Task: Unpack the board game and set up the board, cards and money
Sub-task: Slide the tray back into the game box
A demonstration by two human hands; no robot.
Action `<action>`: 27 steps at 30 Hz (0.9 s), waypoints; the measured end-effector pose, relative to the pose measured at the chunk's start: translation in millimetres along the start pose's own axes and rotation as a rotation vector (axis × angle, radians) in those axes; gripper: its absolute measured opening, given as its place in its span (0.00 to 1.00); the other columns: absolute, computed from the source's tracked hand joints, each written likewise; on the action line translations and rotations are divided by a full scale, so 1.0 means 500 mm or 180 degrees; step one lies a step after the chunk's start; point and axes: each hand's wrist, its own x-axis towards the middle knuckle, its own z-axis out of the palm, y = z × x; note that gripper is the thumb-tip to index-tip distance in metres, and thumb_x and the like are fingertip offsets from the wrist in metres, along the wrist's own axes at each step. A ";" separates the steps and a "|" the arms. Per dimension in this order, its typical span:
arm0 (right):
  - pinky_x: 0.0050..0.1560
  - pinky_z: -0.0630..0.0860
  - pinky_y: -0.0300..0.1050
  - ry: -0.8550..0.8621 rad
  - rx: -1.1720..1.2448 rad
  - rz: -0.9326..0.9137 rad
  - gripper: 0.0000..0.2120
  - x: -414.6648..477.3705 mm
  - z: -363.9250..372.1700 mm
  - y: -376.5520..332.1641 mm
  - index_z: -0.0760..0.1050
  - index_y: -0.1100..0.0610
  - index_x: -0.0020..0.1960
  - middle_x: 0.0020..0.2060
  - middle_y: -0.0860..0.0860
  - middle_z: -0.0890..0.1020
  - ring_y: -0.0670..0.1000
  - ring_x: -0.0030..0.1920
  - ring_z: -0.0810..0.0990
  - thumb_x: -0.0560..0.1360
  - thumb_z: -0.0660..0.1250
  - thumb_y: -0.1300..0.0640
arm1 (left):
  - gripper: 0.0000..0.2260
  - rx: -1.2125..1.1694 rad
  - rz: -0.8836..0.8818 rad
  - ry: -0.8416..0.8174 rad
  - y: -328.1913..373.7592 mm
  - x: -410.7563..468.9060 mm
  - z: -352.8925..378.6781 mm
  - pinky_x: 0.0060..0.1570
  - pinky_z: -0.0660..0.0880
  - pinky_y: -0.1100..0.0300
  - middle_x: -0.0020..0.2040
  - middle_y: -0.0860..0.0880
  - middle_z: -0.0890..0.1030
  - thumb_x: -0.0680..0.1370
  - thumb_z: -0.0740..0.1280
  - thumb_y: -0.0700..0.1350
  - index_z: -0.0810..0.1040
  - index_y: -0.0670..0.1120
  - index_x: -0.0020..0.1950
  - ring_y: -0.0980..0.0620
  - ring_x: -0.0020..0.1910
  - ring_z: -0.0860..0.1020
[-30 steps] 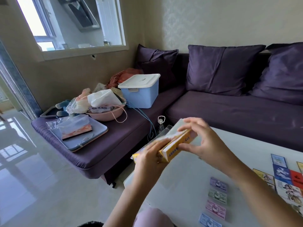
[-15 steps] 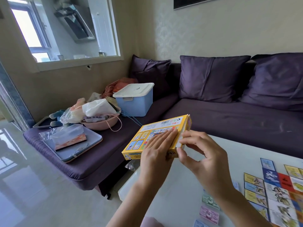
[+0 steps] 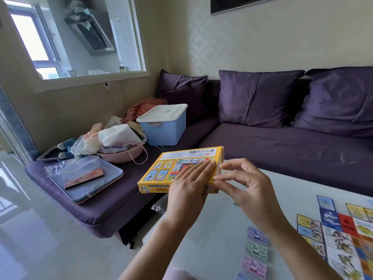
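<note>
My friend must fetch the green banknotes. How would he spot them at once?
Start at the white table before the purple sofa. Left of the picture cards runs a column of note stacks. The green stack lies between the lilac stack and the pink stack.

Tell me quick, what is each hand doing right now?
Left hand: open, straight fingers flat on top of the yellow game box.
Right hand: closed, fingertips pinching that box's right end.
</note>
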 end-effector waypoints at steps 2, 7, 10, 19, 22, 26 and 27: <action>0.54 0.70 0.30 -0.0226 0.0163 0.0229 0.05 0.008 -0.013 0.008 0.85 0.50 0.40 0.47 0.41 0.77 0.42 0.54 0.78 0.66 0.75 0.50 | 0.19 -0.0050 0.0077 -0.0218 -0.005 0.005 0.001 0.58 0.76 0.56 0.59 0.49 0.81 0.73 0.68 0.49 0.79 0.45 0.62 0.51 0.58 0.79; 0.61 0.73 0.47 -0.0519 0.0736 0.0448 0.06 0.021 -0.035 0.031 0.85 0.49 0.37 0.47 0.45 0.78 0.48 0.55 0.78 0.64 0.77 0.48 | 0.21 -0.0271 0.0389 -0.0720 -0.002 0.031 -0.010 0.57 0.75 0.58 0.59 0.50 0.81 0.70 0.74 0.47 0.79 0.45 0.62 0.51 0.57 0.80; 0.59 0.76 0.50 -0.0999 0.1266 0.0503 0.14 0.031 -0.065 0.043 0.86 0.55 0.40 0.48 0.50 0.80 0.50 0.55 0.78 0.63 0.78 0.45 | 0.17 -0.0609 0.0530 -0.0971 0.005 0.043 -0.016 0.57 0.73 0.58 0.57 0.52 0.82 0.72 0.73 0.47 0.80 0.46 0.59 0.53 0.55 0.79; 0.46 0.79 0.42 -0.0962 0.1105 0.0291 0.11 0.035 -0.081 0.028 0.86 0.52 0.41 0.44 0.49 0.77 0.49 0.49 0.78 0.64 0.77 0.46 | 0.17 -0.1081 0.0114 -0.1286 0.036 0.054 -0.031 0.53 0.72 0.67 0.56 0.52 0.82 0.71 0.74 0.48 0.80 0.47 0.59 0.58 0.53 0.77; 0.45 0.78 0.41 -0.0960 0.0989 0.0232 0.09 0.044 -0.091 0.015 0.86 0.51 0.40 0.44 0.48 0.77 0.48 0.49 0.78 0.64 0.77 0.48 | 0.19 -0.1167 0.0022 -0.1296 0.038 0.066 -0.035 0.52 0.70 0.72 0.56 0.54 0.81 0.69 0.76 0.48 0.80 0.49 0.59 0.62 0.53 0.76; 0.46 0.80 0.45 -0.0813 0.0635 0.0263 0.11 0.056 -0.107 0.006 0.85 0.46 0.37 0.47 0.43 0.77 0.48 0.53 0.78 0.62 0.76 0.40 | 0.19 -0.1124 -0.0003 -0.1063 0.050 0.072 -0.035 0.43 0.64 0.81 0.48 0.53 0.76 0.67 0.78 0.48 0.81 0.49 0.55 0.70 0.45 0.71; 0.46 0.80 0.44 -0.0819 0.0607 0.0275 0.09 0.055 -0.111 0.003 0.85 0.47 0.36 0.47 0.42 0.78 0.47 0.54 0.78 0.63 0.76 0.42 | 0.19 -0.1061 0.0017 -0.1025 0.053 0.071 -0.034 0.42 0.63 0.82 0.47 0.53 0.74 0.66 0.78 0.49 0.81 0.49 0.55 0.70 0.44 0.70</action>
